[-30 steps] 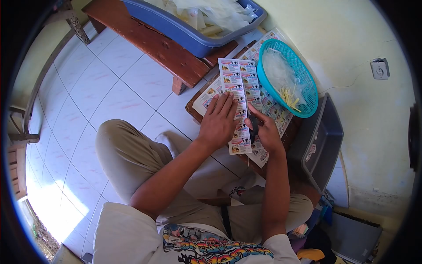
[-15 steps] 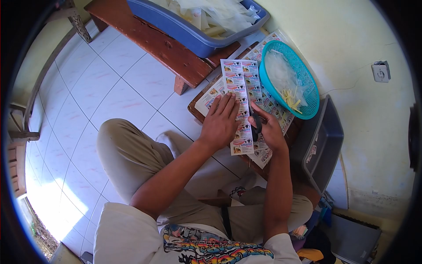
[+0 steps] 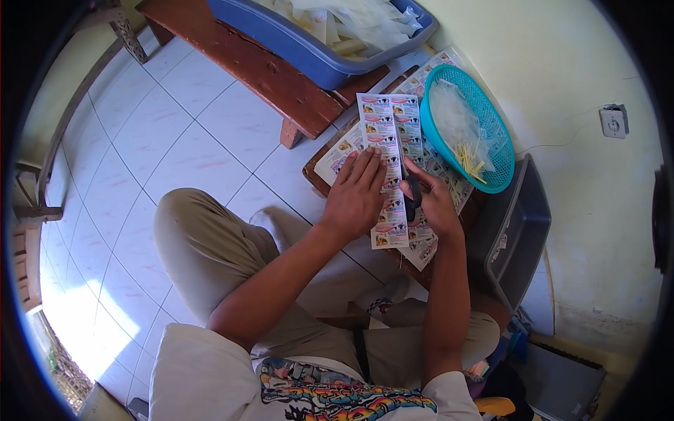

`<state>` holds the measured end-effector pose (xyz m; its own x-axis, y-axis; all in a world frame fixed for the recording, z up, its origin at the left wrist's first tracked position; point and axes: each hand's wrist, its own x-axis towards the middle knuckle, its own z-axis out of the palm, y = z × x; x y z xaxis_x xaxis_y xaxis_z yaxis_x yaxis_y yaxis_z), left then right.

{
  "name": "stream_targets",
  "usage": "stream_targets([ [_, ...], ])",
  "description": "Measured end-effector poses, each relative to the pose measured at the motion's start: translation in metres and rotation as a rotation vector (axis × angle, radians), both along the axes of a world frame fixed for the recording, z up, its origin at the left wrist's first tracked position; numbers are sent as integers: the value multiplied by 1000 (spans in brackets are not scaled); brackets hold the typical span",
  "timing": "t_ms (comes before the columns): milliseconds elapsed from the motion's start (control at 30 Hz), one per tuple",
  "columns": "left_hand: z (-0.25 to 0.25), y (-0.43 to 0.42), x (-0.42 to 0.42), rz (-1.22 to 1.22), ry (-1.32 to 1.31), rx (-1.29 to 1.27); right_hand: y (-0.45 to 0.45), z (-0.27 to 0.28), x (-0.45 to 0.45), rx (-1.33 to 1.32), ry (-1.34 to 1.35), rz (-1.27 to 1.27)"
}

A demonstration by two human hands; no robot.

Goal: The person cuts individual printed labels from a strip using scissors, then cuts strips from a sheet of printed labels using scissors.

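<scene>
A printed label sheet (image 3: 380, 125) with rows of repeated small pictures lies on more printed sheets on a low wooden table. My left hand (image 3: 357, 193) rests flat on its left strip, fingers stretched out and holding nothing. My right hand (image 3: 437, 205) grips black-handled scissors (image 3: 413, 196) at the line between the left strip and the right strip (image 3: 407, 126). A narrow gap shows between the two strips. The scissor blades are mostly hidden, so I cannot tell how far they are apart.
A turquoise basket (image 3: 500, 123) with clear plastic bags and yellow sticks stands at the table's right. Beyond it sits a grey bin (image 3: 526, 231) against the wall. A blue tub (image 3: 281, 42) of plastic bags rests on a red-brown bench (image 3: 232, 63) at the back.
The whole view has shifted slightly. My left hand stays flat on the sheet, and my right hand still grips the scissors in nearly the same place.
</scene>
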<state>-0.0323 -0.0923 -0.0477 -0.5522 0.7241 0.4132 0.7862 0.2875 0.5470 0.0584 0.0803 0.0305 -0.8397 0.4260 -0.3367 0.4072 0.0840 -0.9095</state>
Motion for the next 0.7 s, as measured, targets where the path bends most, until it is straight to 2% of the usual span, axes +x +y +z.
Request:
stream_targets([
  [500, 0, 1, 0, 2, -9, 1, 5, 1, 0, 63, -6, 60],
  [567, 0, 1, 1, 6, -8, 1, 7, 1, 0, 141, -51, 94],
  [700, 0, 1, 0, 4, -16, 6, 3, 5, -1, 92, -26, 74],
])
